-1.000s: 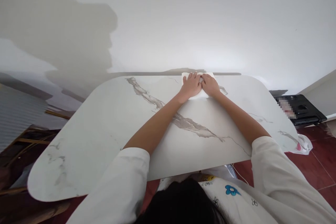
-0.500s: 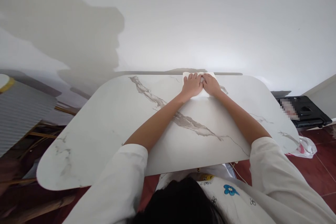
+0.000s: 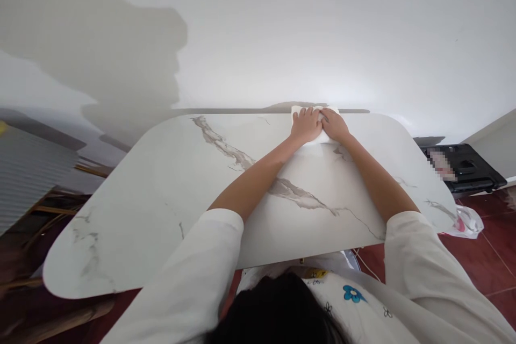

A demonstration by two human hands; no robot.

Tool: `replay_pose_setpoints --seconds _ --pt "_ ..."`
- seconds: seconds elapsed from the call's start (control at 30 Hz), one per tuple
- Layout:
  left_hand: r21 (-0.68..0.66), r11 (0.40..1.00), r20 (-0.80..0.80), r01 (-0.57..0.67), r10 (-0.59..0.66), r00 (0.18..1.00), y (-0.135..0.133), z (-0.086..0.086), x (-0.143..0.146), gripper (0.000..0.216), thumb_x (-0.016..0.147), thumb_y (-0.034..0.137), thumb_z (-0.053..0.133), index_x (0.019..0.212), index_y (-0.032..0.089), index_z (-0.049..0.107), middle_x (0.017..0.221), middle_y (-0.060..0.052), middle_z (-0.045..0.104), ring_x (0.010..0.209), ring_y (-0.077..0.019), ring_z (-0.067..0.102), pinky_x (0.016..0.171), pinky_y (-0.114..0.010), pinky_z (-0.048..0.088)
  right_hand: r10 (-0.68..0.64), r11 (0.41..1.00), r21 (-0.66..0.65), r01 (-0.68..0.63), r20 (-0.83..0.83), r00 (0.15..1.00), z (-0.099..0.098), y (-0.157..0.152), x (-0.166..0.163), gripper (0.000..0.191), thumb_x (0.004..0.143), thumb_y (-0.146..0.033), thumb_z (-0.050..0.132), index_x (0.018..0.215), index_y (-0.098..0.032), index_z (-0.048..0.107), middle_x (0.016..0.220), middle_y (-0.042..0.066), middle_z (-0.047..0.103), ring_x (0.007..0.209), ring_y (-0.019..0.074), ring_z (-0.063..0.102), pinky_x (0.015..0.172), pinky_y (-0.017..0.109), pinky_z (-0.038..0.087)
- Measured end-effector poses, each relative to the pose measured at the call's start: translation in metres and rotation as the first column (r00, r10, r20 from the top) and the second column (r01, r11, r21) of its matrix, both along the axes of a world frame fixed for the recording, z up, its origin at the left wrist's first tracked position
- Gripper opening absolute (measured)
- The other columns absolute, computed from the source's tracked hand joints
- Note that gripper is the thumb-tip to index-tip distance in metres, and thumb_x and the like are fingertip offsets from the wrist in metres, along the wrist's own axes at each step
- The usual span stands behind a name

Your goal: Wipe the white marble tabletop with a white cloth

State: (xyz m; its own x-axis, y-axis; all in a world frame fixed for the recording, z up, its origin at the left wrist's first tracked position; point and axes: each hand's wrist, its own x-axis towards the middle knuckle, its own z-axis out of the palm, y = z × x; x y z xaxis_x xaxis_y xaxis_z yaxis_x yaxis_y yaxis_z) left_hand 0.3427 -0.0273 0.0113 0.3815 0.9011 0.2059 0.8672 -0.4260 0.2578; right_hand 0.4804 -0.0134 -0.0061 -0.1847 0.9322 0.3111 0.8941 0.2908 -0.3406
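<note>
At the far edge of a white marble-patterned table [image 3: 169,193], close to a plain pale wall [image 3: 322,27], two bare hands lie side by side on a folded white cloth [image 3: 320,138]. Left hand [image 3: 306,126] rests flat, palm down, fingers stretched forward and held together over the cloth's left part. Right hand [image 3: 334,124] lies the same way, flat and open, on the cloth's right part, its thumb side touching the left hand. Neither hand grips the cloth; both press on top of it. Only thin strips of the cloth show, one beyond the fingertips at the table's back edge and one below the wrists.

Both forearms are bare and reach straight forward across the tabletop from loose white sleeves [image 3: 189,279]. Grey-brown veins run slantwise over the tabletop, passing under the arms. At the bottom of the view, dark hair [image 3: 278,312] appears, with a white garment printed with a blue flower [image 3: 352,293] beside it.

Off the table's right end sits a black device [image 3: 467,169] on a low surface, and a crumpled plastic bag [image 3: 467,221] hangs just beside the table's right corner. Dark red floor tiles [image 3: 495,258] show below. A large soft shadow [image 3: 113,54] falls on the wall at left.
</note>
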Motion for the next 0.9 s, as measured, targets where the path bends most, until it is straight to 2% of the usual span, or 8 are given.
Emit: replay_pose_setpoints --seconds 0.1,0.17,0.27,0.4,0.53,0.77,0.9 --pt "-0.004 1.000 0.031 -0.013 0.013 0.999 0.001 -0.002 -0.002 0.059 0.089 0.029 0.033 0.145 0.013 0.032 0.152 -0.012 0.037 0.139 -0.0262 0.032 0.113 -0.046 0.025 0.026 0.998 -0.054 -0.021 0.086 0.996 0.001 0.001 0.000 0.054 0.089 -0.016 0.031 0.138 0.001 0.046 0.150 0.019 0.040 0.141 0.0281 0.034 0.118 0.043 0.026" --pt "0.004 1.000 0.027 -0.012 0.012 1.000 0.000 -0.003 -0.003 0.058 0.088 0.030 0.033 0.144 0.013 0.034 0.151 -0.012 0.039 0.138 -0.0258 0.033 0.113 -0.045 0.025 0.050 0.996 -0.076 -0.041 0.114 0.992 0.001 0.000 0.000 0.055 0.090 -0.015 0.029 0.141 0.002 0.042 0.152 0.019 0.037 0.142 0.0285 0.032 0.118 0.044 0.024" --pt "0.018 1.000 0.011 -0.004 0.004 1.000 -0.008 -0.003 -0.002 0.053 0.088 0.029 0.032 0.138 0.016 0.042 0.147 -0.012 0.044 0.135 -0.0265 0.036 0.111 -0.046 0.027 0.054 0.996 -0.072 -0.046 0.115 0.992 -0.001 -0.006 0.002 0.055 0.091 -0.016 0.028 0.142 -0.001 0.042 0.152 0.018 0.038 0.142 0.0283 0.033 0.117 0.046 0.026" --pt "-0.003 0.999 0.007 -0.037 0.037 0.999 -0.030 -0.003 0.000 0.053 0.089 0.028 0.030 0.140 0.014 0.041 0.149 -0.014 0.040 0.137 -0.0284 0.033 0.111 -0.049 0.026 0.088 0.995 -0.064 -0.082 0.098 0.991 -0.007 -0.022 0.008 0.054 0.092 -0.020 0.029 0.142 -0.008 0.044 0.152 0.013 0.039 0.142 0.0273 0.033 0.117 0.048 0.026" --pt "-0.036 0.999 -0.007 -0.040 0.039 0.999 -0.060 0.000 0.000 0.054 0.091 0.030 0.029 0.142 0.015 0.038 0.151 -0.015 0.037 0.140 -0.0292 0.030 0.112 -0.051 0.024 0.134 0.990 -0.059 -0.130 0.079 0.988 -0.010 -0.049 0.013 0.053 0.093 -0.022 0.028 0.143 -0.012 0.044 0.152 0.011 0.040 0.142 0.0266 0.033 0.116 0.050 0.027" --pt "-0.086 0.996 0.004 0.020 -0.020 1.000 -0.112 0.005 -0.009 0.054 0.092 0.029 0.031 0.144 0.015 0.037 0.154 -0.014 0.035 0.142 -0.0283 0.028 0.114 -0.051 0.023 0.107 0.994 -0.053 -0.100 0.139 0.984 -0.004 -0.114 0.007 0.054 0.094 -0.024 0.027 0.142 -0.007 0.044 0.151 0.016 0.040 0.142 0.0281 0.033 0.116 0.049 0.029" --pt "-0.118 0.992 0.034 0.035 -0.031 0.999 -0.135 0.002 -0.012 0.054 0.092 0.032 0.033 0.145 0.018 0.036 0.155 -0.011 0.033 0.144 -0.0274 0.026 0.116 -0.051 0.021 0.110 0.994 -0.030 -0.106 0.139 0.984 -0.005 -0.144 0.007 0.054 0.094 -0.027 0.026 0.142 -0.009 0.044 0.150 0.016 0.042 0.142 0.0286 0.034 0.115 0.052 0.031"
